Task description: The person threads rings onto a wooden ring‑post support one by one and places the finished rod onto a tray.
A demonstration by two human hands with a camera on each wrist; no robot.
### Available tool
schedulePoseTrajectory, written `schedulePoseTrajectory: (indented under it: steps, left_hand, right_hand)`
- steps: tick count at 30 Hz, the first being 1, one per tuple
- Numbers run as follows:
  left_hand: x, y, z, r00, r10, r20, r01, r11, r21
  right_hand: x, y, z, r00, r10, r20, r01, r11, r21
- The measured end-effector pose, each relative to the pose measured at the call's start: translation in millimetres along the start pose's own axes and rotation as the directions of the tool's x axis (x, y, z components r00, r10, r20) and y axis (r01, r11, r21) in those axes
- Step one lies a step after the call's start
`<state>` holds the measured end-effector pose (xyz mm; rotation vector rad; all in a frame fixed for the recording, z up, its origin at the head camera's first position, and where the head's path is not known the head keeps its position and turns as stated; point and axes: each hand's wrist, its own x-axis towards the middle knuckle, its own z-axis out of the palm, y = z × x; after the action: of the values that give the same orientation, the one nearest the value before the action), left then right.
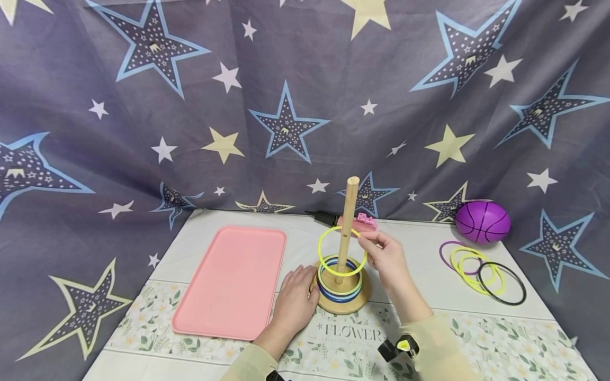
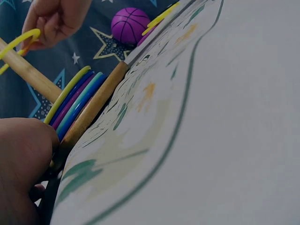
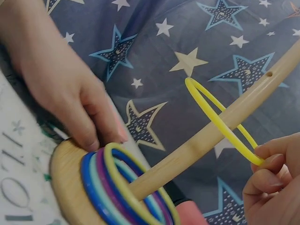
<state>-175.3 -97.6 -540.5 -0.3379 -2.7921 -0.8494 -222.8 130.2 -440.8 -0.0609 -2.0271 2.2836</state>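
A wooden peg [image 1: 347, 222] rises from a round wooden base [image 1: 344, 305] on the table. Several coloured rings [image 1: 339, 288] lie stacked on the base [image 3: 65, 183] around the peg [image 3: 211, 133]. My right hand [image 1: 381, 248] pinches a yellow ring [image 1: 342, 251] that encircles the peg halfway up, tilted; in the right wrist view the fingertips [image 3: 267, 157] hold the ring [image 3: 218, 119] at its edge. My left hand [image 1: 297, 293] rests with straight fingers against the base's left side, and its fingers [image 3: 93, 126] touch the base rim. In the left wrist view the stacked rings [image 2: 75, 101] show edge-on.
A pink tray [image 1: 233, 280] lies left of the base. Loose purple, yellow and black rings [image 1: 481, 270] lie at the right, behind them a purple ball [image 1: 482, 221]. A pink and black object [image 1: 350, 221] sits behind the peg. A star-patterned cloth [image 1: 286, 106] hangs behind the table.
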Motion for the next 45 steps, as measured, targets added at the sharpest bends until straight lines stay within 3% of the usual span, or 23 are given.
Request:
schedulePoseTrajectory:
  steps: [6,20,45]
  left_hand:
    - [0.0,1.1,-1.1,1.0,-0.004,0.004,0.004,1.0,0.002]
    - [0.2,-0.1,0.7,1.0,-0.006,0.008,0.005,1.0,0.018]
    - [-0.6,0.2,0.0,1.0,-0.006,0.003,0.006,1.0,0.013]
  right_hand:
    - [-1,14,0,0.999,0.023,-0.024,-0.024,0.998,-0.051]
    - [-4,34,-3,0.994,0.107,0.008,-0.107,0.992,-0.068]
    - [-1,56,-2,0.991,0.126,-0.047,-0.134,0.967,-0.215]
